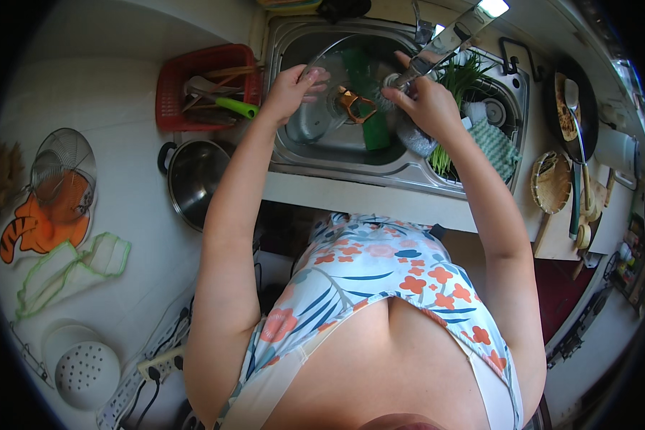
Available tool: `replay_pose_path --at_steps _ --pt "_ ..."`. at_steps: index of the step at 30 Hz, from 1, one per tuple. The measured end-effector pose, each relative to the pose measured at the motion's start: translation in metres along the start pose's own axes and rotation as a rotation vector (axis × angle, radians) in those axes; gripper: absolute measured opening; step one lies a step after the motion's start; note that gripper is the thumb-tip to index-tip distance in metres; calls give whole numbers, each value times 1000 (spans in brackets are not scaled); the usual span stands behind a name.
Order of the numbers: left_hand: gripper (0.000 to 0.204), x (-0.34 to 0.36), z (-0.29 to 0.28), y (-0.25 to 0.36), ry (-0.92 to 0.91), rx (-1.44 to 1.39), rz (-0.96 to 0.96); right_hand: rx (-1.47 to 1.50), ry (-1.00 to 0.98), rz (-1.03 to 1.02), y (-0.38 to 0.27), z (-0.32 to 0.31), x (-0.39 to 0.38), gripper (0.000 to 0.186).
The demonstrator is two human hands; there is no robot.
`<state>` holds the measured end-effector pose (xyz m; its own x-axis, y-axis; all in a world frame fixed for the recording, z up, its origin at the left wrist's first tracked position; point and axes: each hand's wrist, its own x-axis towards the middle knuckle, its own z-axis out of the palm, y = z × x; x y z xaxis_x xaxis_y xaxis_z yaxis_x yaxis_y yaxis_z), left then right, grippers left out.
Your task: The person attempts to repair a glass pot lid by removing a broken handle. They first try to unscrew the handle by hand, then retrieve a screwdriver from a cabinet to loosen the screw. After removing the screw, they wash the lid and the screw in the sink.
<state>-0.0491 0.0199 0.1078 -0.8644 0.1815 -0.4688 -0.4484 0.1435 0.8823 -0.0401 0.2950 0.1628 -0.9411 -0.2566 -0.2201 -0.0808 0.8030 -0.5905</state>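
Observation:
My left hand [299,92] is at the left of the steel sink [283,154], its fingers curled at the edge of a clear, round-rimmed piece [307,123], a lid or bowl; I cannot tell which. My right hand [431,106] is under the faucet [444,49], thumb and forefinger around a whitish, shiny thing [390,83] too blurred to name. Between the hands lies a brass-coloured angular ring [360,109] in the basin. A green piece [376,134] shows beneath it.
Right of the basin, long green stalks [443,159] and a green patterned cloth [496,149] lie by the drainer. A red basket of utensils [166,93] and a steel pot [190,179] stand left. A frying pan [588,140] and a woven basket [550,185] are at far right.

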Motion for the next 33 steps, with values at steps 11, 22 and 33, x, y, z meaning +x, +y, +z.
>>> replay_pose_path --at_steps 11,22,33 --pt "32 18 9 -56 65 -346 -116 492 58 -136 -9 44 30 37" --pt "35 32 20 -68 79 -428 -139 404 147 -92 -13 39 32 37" --pt "42 54 22 -70 124 -563 -126 240 -145 -60 -7 18 6 34"
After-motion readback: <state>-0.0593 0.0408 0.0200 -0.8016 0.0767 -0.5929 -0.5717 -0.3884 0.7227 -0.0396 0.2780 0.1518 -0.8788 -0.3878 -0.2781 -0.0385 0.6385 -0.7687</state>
